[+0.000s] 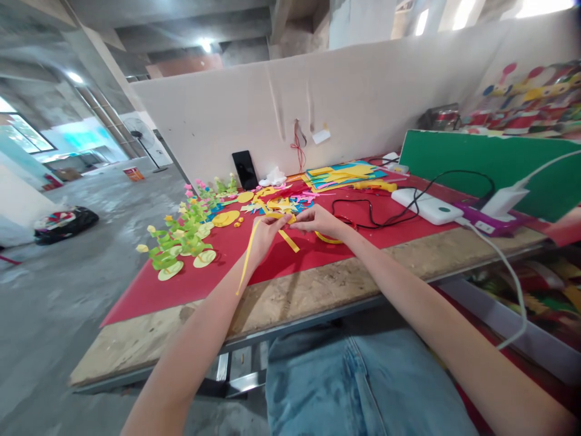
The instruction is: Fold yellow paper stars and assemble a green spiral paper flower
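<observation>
A thin yellow strip (247, 257) is pinched in my left hand (267, 237), one long end trailing down over the wrist. My right hand (321, 220) is closed close beside it, thumb and finger together at the strip's other end near the left fingertips. Just below the hands, a short yellow strip (289, 241) slants over the red table covering. Partly hidden beneath my right wrist is a yellow ring-shaped thing (327, 240). Beyond the hands lies a pile of yellow, blue and pink cut pieces (279, 200).
Small green paper plants (175, 248) on round bases stand at the left. A black phone (245, 170) leans on the white partition. On the right are a white power bank (426, 206), a black cable, a purple power strip (492, 223) and a green board (485, 169). Yellow sheets (342, 174) lie behind.
</observation>
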